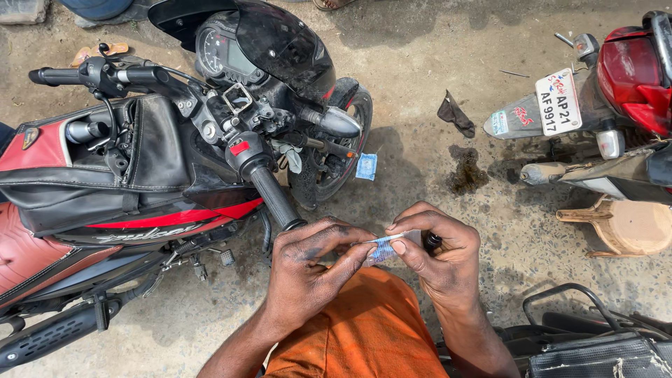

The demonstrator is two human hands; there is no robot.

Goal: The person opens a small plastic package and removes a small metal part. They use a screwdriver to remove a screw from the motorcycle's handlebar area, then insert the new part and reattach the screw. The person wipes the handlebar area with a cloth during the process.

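A small blue-and-white packet (384, 247) is being pinched between the closed fingers of the left hand (308, 269) and right hand (437, 248), just beside the motorcycle's handlebar grip (275, 198).

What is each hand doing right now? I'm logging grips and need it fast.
Left hand: fingers closed, pinching one end of the small blue-and-white packet.
Right hand: fingers closed on the packet's other end, with a small black part tucked in the hand.
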